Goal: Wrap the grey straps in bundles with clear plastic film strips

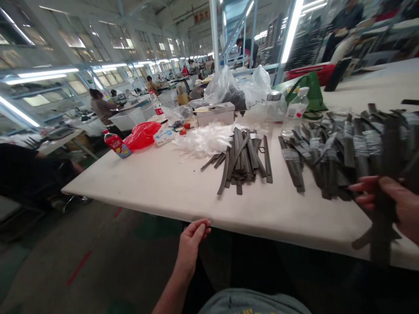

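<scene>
Strips gripped in right hand at four o'clock, long axis twelve-to-six, well apart from left hand, pinched closed at six.

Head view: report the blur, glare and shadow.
Head view, right side: the right hand and the dark strips it holds are blurred, likely by motion; head view, centre: the left hand is clearer; head view, upper right: a slanting light tube glares white; head view, below: deep shadow under the table hides detail.
</scene>
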`<state>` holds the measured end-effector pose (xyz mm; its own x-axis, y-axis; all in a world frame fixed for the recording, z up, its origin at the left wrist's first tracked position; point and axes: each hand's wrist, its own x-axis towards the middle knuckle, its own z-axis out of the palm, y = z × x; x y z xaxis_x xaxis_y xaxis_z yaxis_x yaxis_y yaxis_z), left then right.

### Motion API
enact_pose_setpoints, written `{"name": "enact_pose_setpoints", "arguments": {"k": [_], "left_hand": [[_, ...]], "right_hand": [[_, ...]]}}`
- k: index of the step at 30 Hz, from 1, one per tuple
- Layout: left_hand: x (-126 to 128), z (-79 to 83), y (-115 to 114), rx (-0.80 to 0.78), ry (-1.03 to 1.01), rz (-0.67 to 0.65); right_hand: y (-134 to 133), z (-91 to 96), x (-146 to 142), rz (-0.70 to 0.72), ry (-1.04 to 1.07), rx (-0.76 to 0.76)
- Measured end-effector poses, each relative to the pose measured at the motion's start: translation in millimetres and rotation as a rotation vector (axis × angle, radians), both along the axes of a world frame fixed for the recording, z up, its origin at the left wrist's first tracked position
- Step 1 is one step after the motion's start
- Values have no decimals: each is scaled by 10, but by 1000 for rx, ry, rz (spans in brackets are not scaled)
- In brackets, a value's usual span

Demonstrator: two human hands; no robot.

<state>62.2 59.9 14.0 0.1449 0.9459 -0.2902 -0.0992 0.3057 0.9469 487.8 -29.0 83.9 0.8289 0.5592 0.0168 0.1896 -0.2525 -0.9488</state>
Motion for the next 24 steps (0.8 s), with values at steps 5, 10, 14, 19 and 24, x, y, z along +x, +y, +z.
{"name": "enact_pose_setpoints", "arguments": {"k": [5, 10, 14, 19, 24], "left_hand": [[326, 189, 555, 329, 222, -164], [771, 150, 1265, 520, 354, -257], [1082, 112, 1797, 632, 498, -285], [1564, 250, 2237, 753, 709, -293], [2093, 371, 2551, 802, 949, -325]], "right_hand": [[135, -441, -633, 286, 442, 49], [239, -655, -834, 362, 473, 101], [225, -651, -775, 285, 495, 177], [172, -656, -773, 274, 433, 157], [164, -730, -782, 233, 398, 148]]}}
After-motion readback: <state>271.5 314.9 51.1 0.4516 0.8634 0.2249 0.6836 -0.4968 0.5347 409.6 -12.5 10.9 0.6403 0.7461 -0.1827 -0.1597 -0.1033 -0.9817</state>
